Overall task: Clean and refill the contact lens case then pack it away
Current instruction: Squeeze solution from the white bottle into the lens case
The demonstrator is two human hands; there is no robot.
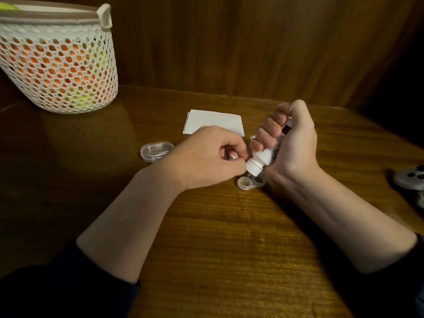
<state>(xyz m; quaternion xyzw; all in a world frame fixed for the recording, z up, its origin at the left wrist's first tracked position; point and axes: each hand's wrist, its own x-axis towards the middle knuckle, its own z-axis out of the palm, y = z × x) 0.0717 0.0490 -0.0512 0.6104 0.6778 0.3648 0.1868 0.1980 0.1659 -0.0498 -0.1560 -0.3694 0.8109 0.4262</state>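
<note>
the right hand grasps a white bottle tipped neck-down over the clear lens case, which lies open near the middle of the wooden tabletop. the left hand has its fingers curled at the bottle's cap, pinching a small white piece. a clear oval box sits just left of that hand, a folded white tissue behind it. a white basket stands at the far left corner.

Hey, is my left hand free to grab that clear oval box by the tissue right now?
Probably not yet. The clear oval box lies unobstructed just beside the left hand, but that hand is pinching something small at the bottle cap.
</note>
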